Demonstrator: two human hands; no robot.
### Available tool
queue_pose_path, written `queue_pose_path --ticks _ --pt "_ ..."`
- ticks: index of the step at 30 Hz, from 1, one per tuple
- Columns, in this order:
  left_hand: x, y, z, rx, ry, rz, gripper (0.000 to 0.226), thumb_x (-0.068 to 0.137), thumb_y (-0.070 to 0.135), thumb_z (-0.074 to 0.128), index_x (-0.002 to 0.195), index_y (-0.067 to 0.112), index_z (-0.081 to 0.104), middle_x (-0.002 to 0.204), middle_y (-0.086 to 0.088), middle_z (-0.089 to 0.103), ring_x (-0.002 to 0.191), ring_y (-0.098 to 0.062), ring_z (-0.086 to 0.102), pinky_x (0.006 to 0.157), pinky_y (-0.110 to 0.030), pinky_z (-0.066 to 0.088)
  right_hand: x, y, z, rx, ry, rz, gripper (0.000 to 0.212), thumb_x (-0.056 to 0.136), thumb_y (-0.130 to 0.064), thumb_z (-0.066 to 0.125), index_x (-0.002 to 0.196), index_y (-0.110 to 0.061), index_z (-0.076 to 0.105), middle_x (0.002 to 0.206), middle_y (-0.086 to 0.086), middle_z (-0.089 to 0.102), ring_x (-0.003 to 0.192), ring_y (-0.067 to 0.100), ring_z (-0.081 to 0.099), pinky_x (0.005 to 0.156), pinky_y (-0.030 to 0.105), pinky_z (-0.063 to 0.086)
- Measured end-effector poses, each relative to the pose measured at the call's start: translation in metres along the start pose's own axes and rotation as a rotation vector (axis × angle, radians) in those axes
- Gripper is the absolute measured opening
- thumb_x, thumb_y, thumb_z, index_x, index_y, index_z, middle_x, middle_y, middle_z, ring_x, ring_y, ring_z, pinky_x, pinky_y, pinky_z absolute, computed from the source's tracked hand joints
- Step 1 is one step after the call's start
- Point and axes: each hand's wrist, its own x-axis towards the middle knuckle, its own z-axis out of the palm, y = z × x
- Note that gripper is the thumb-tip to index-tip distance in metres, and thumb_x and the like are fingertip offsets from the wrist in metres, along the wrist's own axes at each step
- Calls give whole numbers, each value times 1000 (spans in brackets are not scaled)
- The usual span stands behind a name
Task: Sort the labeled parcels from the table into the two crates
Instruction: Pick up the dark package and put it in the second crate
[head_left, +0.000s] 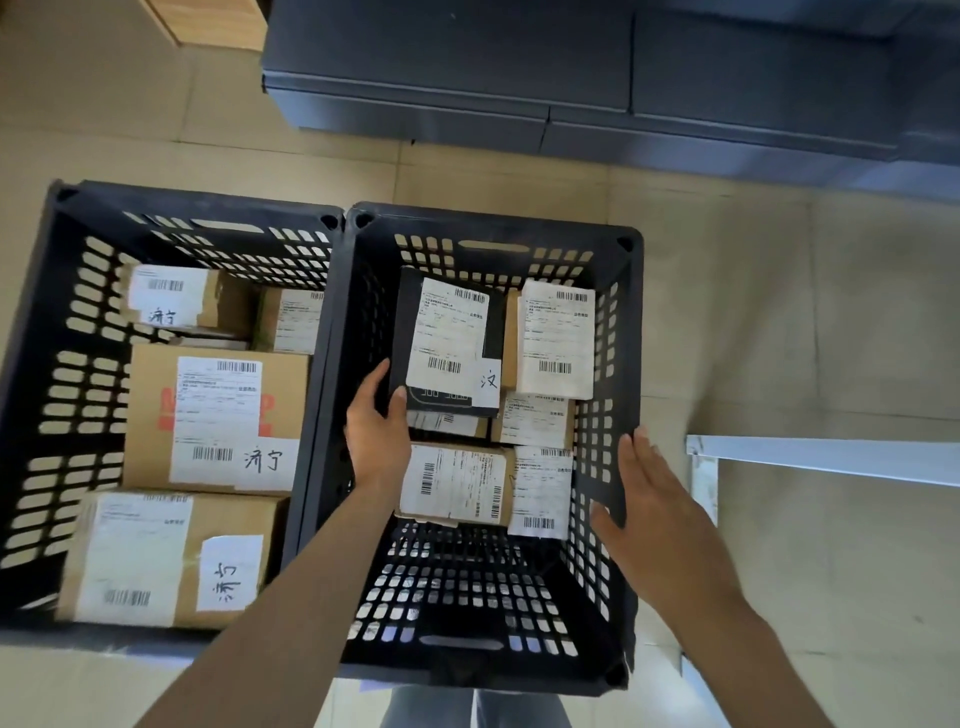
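The left hand (376, 426) is gripping the near left corner of a black parcel (449, 345), thumb on top, and is lowering it into the right crate (626, 332), over the far left part of the pile there. The right hand (654, 499) is hanging flat and released, fingers straight, just outside that crate's right wall, holding nothing. The parcel's handwritten tag differs from the tags on the boxes in the left crate (62, 322), so this crate looks the correct one. To do the step well, she or he should be setting the parcel down flat with the label up, on the parcels beneath, letting go only once it is resting steady, so it is not sliding onto its neighbours.
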Motion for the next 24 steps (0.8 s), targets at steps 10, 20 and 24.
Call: queue_pose_path --ticks 10,20,24 --pt "29 -13 21 507 -402 266 73 92 4 76 155 27 46 169 -4 27 158 -24 19 128 -43 25 -1 -1 11 29 -27 2 85 104 -51 38 161 -18 -17 167 -2 -26 158 18 2 125 43 25" --pt "30 -7 41 951 -498 295 77 101 42 63 159 55 16 173 11 -14 158 -34 -16 100 -55 56 -4 2 19 71 -25 -4 90 103 -53 39 158 -23 -25 163 -8 -37 157 20 10 124 43 27" --pt "30 -5 49 1013 -482 314 77 99 53 61 159 56 13 172 10 -16 157 -36 -19 100 -65 53 -3 2 22 88 -18 -6 86 104 -50 38 159 -23 -24 163 -9 -36 157 20 14 124 42 29"
